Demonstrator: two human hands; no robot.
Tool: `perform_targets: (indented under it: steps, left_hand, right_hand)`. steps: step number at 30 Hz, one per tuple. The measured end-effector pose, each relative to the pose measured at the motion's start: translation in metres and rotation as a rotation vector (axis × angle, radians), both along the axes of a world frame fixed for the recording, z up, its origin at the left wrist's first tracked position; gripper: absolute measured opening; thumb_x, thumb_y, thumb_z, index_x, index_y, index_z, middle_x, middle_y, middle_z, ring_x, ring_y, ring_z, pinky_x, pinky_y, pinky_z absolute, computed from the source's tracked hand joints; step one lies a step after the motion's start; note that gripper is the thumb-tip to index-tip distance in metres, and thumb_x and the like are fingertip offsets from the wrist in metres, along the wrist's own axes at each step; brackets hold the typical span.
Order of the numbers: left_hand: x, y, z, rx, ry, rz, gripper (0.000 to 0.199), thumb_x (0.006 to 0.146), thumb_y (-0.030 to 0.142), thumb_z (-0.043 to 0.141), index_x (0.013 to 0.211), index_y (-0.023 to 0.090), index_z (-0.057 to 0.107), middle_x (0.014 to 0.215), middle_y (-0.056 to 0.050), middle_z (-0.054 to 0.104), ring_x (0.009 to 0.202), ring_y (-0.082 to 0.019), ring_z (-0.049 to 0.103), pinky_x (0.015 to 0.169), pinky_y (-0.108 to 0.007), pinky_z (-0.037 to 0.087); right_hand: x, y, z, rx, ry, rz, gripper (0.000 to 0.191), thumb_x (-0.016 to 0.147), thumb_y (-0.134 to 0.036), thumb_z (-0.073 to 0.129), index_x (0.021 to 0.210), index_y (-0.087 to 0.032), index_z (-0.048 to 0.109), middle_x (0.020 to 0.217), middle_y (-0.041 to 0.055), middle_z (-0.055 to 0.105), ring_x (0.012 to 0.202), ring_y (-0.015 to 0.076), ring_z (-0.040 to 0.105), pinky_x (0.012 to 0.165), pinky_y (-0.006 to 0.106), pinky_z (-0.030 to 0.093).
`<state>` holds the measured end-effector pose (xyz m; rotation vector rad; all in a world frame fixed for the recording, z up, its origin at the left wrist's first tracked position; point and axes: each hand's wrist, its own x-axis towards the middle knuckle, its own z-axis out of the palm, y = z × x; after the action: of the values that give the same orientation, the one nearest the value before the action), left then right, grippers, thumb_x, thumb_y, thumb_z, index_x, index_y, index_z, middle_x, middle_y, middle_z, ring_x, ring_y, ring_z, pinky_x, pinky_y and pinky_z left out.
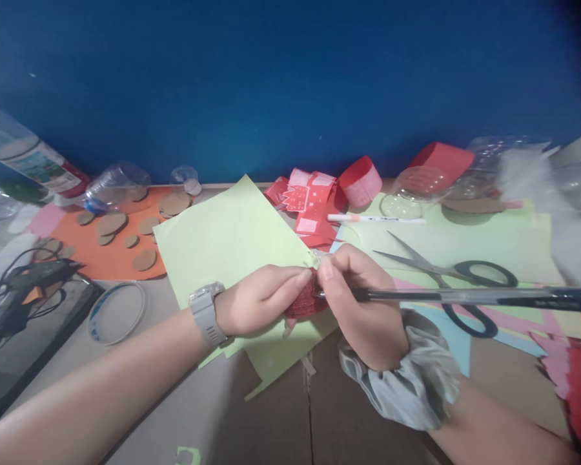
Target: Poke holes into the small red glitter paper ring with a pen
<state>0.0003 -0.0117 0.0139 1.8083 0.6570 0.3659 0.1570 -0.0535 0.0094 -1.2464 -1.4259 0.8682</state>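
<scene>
My left hand (266, 300), wearing a grey watch (206, 314), is closed on a small red patterned piece (306, 301). At the right edge of that piece, my right hand (363, 297) pinches with thumb and fingers. A small pale bit (317, 256) shows at its fingertips, too blurred to name. A grey scrunchie (411, 378) circles my right wrist. Across the right hand runs a long, thin dark rod (465, 297), close to the camera. Under both hands lies a light green paper sheet (223, 232).
Scissors (438, 274) lie spread at right, below a white marker (375, 219). Red paper strips (312, 200) and a clear plastic dome (407, 194) stand behind. Left are cardboard discs (111, 224) on orange paper (82, 248), a tape roll (117, 313) and a plastic bottle (33, 155).
</scene>
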Motion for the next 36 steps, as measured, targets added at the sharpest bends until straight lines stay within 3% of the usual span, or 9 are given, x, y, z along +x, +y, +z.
perform_targets:
  steps: [36]
  left_hand:
    - [0.0006, 0.0004, -0.0003, 0.027, -0.008, 0.004, 0.038, 0.100, 0.031, 0.023, 0.073, 0.016, 0.045, 0.056, 0.001, 0.057, 0.056, -0.011, 0.054, 0.066, -0.022, 0.045]
  right_hand:
    - [0.0006, 0.0002, -0.0022, 0.020, 0.030, 0.006, 0.032, 0.093, -0.026, 0.045, 0.062, -0.020, 0.036, 0.057, -0.0056, 0.029, 0.052, 0.0082, 0.030, 0.047, 0.023, 0.028]
